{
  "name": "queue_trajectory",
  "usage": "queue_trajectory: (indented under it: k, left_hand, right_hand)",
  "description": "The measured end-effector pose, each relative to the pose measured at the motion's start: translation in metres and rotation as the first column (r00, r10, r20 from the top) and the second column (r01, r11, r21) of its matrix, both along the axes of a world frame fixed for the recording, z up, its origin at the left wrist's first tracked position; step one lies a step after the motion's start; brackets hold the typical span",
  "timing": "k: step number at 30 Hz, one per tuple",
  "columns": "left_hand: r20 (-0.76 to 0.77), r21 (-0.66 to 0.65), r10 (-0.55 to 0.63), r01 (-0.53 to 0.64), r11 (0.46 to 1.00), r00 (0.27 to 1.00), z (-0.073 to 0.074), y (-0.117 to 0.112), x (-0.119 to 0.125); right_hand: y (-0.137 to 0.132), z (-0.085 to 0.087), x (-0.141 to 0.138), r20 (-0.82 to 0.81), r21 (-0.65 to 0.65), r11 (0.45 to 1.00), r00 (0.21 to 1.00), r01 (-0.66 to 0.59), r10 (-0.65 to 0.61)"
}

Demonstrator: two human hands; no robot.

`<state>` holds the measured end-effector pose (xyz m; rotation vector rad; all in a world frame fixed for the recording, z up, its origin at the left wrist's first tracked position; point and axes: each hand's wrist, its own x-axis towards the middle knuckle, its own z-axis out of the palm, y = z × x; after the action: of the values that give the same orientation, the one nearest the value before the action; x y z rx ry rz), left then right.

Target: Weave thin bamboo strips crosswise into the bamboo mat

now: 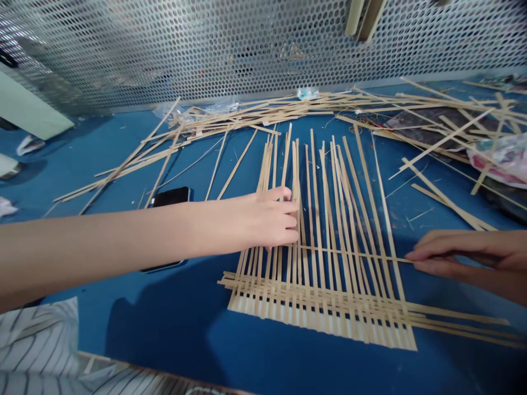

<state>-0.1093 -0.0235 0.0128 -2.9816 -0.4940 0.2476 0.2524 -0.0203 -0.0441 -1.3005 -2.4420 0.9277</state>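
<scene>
The left grip lies open, pressing flat on the upright bamboo strips of a half-woven mat on the blue desk. The right grip is closed on a thin cross strip, which runs toward the left grip. If pulled too hard, this thin strip may bend or snap; loose upright strips may also slide sideways.

A perforated metal screen rises behind the blue tabletop.
</scene>
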Motion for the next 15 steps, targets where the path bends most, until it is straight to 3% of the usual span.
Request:
queue_trajectory:
  k: [5,15]
  left_hand:
    - [0.070,0.097,-0.053,0.046,0.994,0.996,-0.008,0.000,-0.002]
    - [0.087,0.013,0.015,-0.016,1.000,0.996,-0.019,0.006,-0.008]
  right_hand:
    - [0.000,0.001,-0.005,-0.036,0.014,1.000,0.999,-0.012,0.012]
    - [0.004,0.005,-0.018,0.006,-0.034,0.997,0.998,0.067,-0.067]
